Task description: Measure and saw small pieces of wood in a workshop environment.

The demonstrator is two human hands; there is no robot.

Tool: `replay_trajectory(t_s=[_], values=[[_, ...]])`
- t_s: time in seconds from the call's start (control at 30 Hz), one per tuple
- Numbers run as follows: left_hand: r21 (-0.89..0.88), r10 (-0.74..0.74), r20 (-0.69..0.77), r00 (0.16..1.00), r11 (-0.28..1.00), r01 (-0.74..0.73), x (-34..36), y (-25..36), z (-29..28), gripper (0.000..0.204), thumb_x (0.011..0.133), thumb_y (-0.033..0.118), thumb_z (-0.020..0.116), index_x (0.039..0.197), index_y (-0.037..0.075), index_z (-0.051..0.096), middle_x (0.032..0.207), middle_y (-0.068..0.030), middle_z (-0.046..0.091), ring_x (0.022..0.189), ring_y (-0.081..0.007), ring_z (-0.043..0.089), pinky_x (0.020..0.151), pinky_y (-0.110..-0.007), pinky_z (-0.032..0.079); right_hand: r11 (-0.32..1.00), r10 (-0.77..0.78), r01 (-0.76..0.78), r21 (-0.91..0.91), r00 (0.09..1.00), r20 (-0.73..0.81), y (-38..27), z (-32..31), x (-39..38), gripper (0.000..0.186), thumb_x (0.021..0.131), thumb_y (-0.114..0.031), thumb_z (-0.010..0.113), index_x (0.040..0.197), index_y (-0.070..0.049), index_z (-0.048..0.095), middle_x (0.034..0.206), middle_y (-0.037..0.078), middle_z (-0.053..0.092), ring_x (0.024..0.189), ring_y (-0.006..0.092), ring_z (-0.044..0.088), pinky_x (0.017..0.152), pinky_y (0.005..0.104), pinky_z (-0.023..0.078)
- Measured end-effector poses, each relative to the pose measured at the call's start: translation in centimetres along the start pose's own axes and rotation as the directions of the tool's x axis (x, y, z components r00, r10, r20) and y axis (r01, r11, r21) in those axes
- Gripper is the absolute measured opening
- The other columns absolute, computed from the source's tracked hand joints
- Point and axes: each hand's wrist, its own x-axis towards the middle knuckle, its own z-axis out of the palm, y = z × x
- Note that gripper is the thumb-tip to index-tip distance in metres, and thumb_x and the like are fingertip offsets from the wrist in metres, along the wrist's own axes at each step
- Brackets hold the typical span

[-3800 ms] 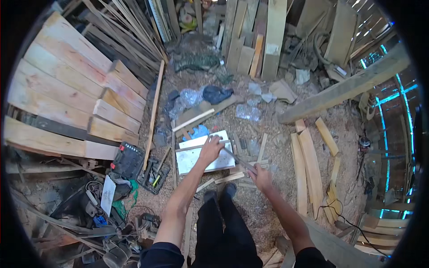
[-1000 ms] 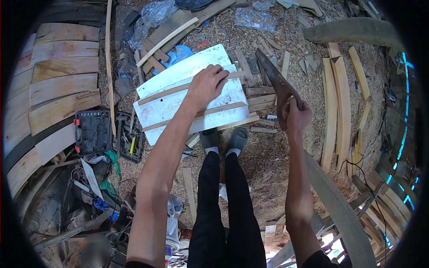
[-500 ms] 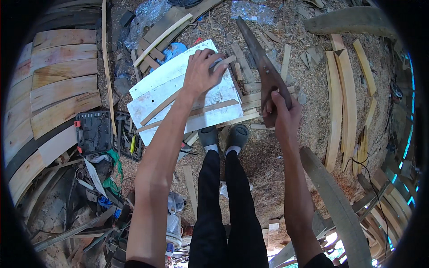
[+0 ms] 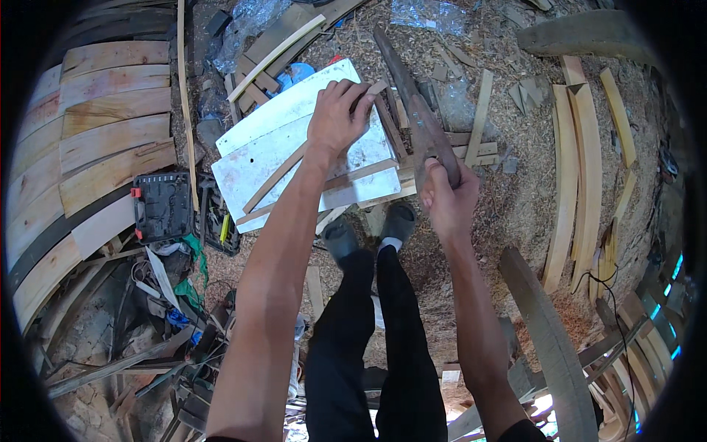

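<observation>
My left hand grips a thin wooden strip lying across white boards, near their far right corner. Its fingers are curled over the strip. A second strip crosses the nearer part of the white boards. In my right hand is a hand saw, held by its dark handle, its long blade pointing up and slightly left, just right of the boards. Several loose wooden offcuts lie right of the saw.
An open black tool case sits left of my feet. Planks line the left side. Long pale strips lie on the right beside a cord. A weathered beam is at lower right, and debris at lower left.
Over the last second the saw has moved left and upward toward the boards' right edge, with my right hand following. My left hand has moved slightly up along the boards. My feet have shifted.
</observation>
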Motion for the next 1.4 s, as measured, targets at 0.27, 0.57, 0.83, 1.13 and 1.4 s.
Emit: replay_trajectory(t_s=[0.27, 0.57, 0.83, 1.13, 1.4], values=[[0.026, 0.005, -0.006, 1.0, 1.0, -0.005, 0.0, -0.4, 0.7, 0.023, 0.088, 0.024, 0.06, 0.101, 0.007, 0.068, 0.093, -0.0097, 0.062, 0.091, -0.029, 0.054, 0.081, -0.04, 0.043, 0.997, -0.063, 0.063, -0.034, 0.998, -0.013, 1.9, 0.2, -1.6, 0.018, 0.088, -0.014, 0.06, 0.078, 0.001, 0.061, 0.056, -0.006, 0.046, 0.05, 0.0026, 0.04, 0.045, 0.0246, 0.03], [0.044, 0.043, -0.015, 0.999, 0.998, -0.042, 0.2, -0.5, 0.4, 0.023, 0.087, 0.024, 0.06, 0.1, 0.006, 0.067, 0.092, -0.0102, 0.062, 0.09, -0.0295, 0.054, 0.08, -0.041, 0.043, 0.991, -0.117, 0.111, -0.075, 0.99, -0.081, 1.5, 1.0, -2.9, 0.018, 0.088, -0.014, 0.06, 0.081, 0.003, 0.061, 0.058, -0.003, 0.048, 0.054, 0.0046, 0.042, 0.049, 0.0256, 0.033], [-0.112, -0.056, 0.118, 0.991, 0.991, 0.07, 1.9, -0.6, -0.2, 0.023, 0.086, 0.023, 0.064, 0.095, 0.002, 0.069, 0.082, -0.015, 0.064, 0.077, -0.031, 0.056, 0.071, -0.04, 0.045, 0.978, -0.157, 0.145, -0.152, 0.985, -0.075, 1.9, 2.6, -3.4, 0.015, 0.085, -0.012, 0.06, 0.082, 0.003, 0.061, 0.057, 0.0, 0.048, 0.055, 0.0059, 0.042, 0.05, 0.0267, 0.035], [-0.119, -0.225, 0.169, 0.96, 0.962, 0.246, 3.1, -0.1, 0.2, 0.024, 0.088, 0.028, 0.063, 0.091, 0.006, 0.071, 0.081, -0.0126, 0.066, 0.078, -0.0287, 0.056, 0.076, -0.042, 0.041, 0.97, -0.191, 0.17, -0.173, 0.975, -0.111, 3.4, 4.4, -3.4, 0.014, 0.084, -0.011, 0.06, 0.08, 0.002, 0.059, 0.054, 0.001, 0.044, 0.052, 0.0063, 0.041, 0.047, 0.0273, 0.036], [-0.11, -0.169, 0.084, 0.982, 0.978, 0.178, 2.7, -0.8, 0.8, 0.026, 0.092, 0.031, 0.057, 0.09, 0.007, 0.069, 0.075, -0.0103, 0.062, 0.08, -0.0264, 0.053, 0.079, -0.041, 0.033, 0.914, -0.284, 0.242, -0.325, 0.955, -0.09, 3.1, 5.5, -3.0, 0.012, 0.081, -0.007, 0.062, 0.076, 0.001, 0.056, 0.051, 0.004, 0.043, 0.048, 0.008, 0.039, 0.046, 0.0277, 0.036]])
